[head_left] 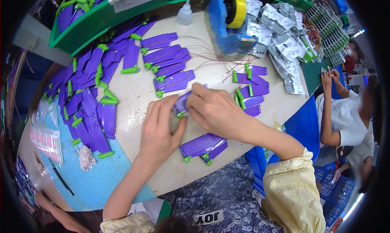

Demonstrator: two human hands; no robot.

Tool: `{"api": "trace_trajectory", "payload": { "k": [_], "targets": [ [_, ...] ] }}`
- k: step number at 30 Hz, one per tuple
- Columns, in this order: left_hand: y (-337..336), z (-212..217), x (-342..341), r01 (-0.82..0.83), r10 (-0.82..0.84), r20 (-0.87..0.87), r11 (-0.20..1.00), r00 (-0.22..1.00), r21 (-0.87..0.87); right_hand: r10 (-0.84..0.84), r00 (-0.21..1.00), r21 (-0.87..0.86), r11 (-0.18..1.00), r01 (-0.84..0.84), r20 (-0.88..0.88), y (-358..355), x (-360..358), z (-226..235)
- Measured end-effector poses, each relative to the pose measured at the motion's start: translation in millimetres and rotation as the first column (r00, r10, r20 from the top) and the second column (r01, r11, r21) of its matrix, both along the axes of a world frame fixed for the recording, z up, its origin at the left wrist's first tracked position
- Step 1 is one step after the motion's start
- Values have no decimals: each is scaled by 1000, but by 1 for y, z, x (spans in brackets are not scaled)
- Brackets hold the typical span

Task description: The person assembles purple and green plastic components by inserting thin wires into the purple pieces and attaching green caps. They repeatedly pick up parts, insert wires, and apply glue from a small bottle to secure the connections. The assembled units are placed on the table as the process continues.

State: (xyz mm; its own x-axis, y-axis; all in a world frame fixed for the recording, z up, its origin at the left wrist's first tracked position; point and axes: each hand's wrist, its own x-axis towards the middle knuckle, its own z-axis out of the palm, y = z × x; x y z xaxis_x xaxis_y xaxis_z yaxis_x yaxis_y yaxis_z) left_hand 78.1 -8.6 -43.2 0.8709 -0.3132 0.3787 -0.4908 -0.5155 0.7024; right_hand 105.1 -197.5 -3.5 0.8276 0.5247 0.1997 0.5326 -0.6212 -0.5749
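Over the middle of the table, my left hand (159, 125) and my right hand (215, 111) both grip one purple plastic piece (180, 106) with a green end. The left thumb and fingers close on its left and lower side; the right fingers pinch its upper right and hide much of it. Just beyond my hands lies a row of similar purple pieces (175, 82), thin wires trailing from them to the right. Nearer to me, below the right hand, rest a few more purple pieces (203, 145). Another group of purple pieces (255, 88) sits right of that hand.
A big pile of purple pieces (91, 115) covers the left side, below a green bin (81, 36). At the back stand a small white squeeze bottle (185, 15) and a blue tape dispenser (219, 23). Grey plastic housings (286, 50) are heaped right. A co-worker (343, 115) sits beyond.
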Motion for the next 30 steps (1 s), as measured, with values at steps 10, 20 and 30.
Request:
{"api": "trace_trajectory", "payload": {
  "k": [10,20,30],
  "targets": [
    [5,-10,5,-20,-10,-177,986,984,-165,-81,972,165,979,119,-222,3,10,1],
    [5,-10,8,8,-46,-166,975,985,-222,-72,983,174,979,102,-168,3,6,-11],
    [5,-12,8,2,-43,-173,973,984,-230,-103,779,191,942,276,-619,0,4,-17]
  ]
}}
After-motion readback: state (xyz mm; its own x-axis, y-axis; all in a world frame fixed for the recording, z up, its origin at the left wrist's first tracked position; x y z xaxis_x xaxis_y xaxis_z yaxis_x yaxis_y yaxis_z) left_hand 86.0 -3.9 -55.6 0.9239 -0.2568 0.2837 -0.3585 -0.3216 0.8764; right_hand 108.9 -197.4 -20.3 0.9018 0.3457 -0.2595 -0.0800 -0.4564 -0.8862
